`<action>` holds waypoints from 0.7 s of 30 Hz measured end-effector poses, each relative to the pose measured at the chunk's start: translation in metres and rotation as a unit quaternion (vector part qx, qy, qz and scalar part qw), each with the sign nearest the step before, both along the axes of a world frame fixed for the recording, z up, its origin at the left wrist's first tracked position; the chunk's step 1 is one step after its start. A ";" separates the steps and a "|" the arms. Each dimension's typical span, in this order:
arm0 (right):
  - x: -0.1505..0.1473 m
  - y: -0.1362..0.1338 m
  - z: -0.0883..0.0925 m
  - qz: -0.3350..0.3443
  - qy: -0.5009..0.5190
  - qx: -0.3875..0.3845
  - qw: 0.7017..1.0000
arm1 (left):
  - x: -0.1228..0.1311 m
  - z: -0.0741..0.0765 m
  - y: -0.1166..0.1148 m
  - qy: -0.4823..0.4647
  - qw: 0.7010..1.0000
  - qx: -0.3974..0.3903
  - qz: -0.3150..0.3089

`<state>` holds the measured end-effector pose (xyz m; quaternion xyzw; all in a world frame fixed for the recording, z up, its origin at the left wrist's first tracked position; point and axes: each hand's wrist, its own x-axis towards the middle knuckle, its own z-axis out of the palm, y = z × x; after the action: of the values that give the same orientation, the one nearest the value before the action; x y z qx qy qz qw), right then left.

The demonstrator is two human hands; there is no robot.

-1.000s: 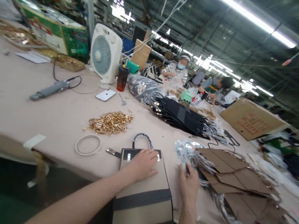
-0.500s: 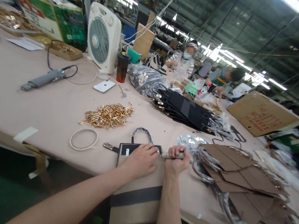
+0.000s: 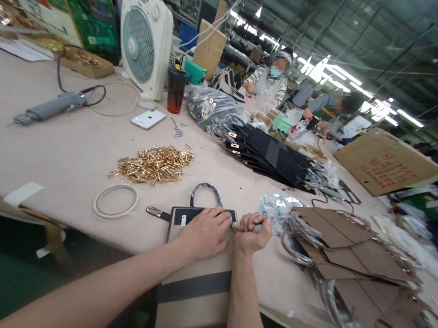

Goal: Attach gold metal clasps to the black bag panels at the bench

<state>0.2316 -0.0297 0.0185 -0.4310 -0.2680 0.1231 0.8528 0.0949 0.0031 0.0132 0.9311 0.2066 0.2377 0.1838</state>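
A beige bag panel with dark stripes [image 3: 193,291] lies at the table's front edge, its far end black with a small metal plate [image 3: 183,221]. A plastic-wrapped black handle [image 3: 207,188] loops beyond it, and a strap with a metal tip [image 3: 158,212] sticks out left. My left hand [image 3: 204,234] rests palm down on the panel's black end, fingers lying across it. In my right hand [image 3: 253,234], fingers wrapped tight, is a hand tool with a pale handle [image 3: 237,226], pointing left toward my left fingertips. Its tip is hidden.
Left of the panel are a tape roll [image 3: 115,201] and a pile of gold metal fittings [image 3: 154,165]. A grey power screwdriver [image 3: 52,108], phone [image 3: 148,118], cup [image 3: 175,90] and fan [image 3: 143,41] stand farther back. Brown bag pieces [image 3: 349,261] lie right; black ones [image 3: 270,154] lie beyond.
The view has shifted slightly, so most things sit a little farther left. The tool's handle is tilted a bit more, with my right hand still around it. My left hand stays on the panel.
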 end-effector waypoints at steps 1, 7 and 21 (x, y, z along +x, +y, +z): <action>0.000 0.000 0.000 -0.007 -0.007 -0.007 1.000 | 0.000 0.000 0.000 -0.002 1.000 -0.002 0.000; -0.002 0.006 0.000 -0.002 -0.039 -0.024 0.999 | -0.001 -0.001 0.000 -0.011 1.000 -0.008 0.002; -0.001 0.012 -0.001 0.058 -0.072 -0.105 0.990 | 0.010 -0.010 -0.003 0.019 0.996 0.034 0.080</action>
<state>0.2302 -0.0181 0.0176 -0.5099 -0.3384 0.1683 0.7728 0.1049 0.0000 0.0031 0.9218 0.2755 0.2406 0.1286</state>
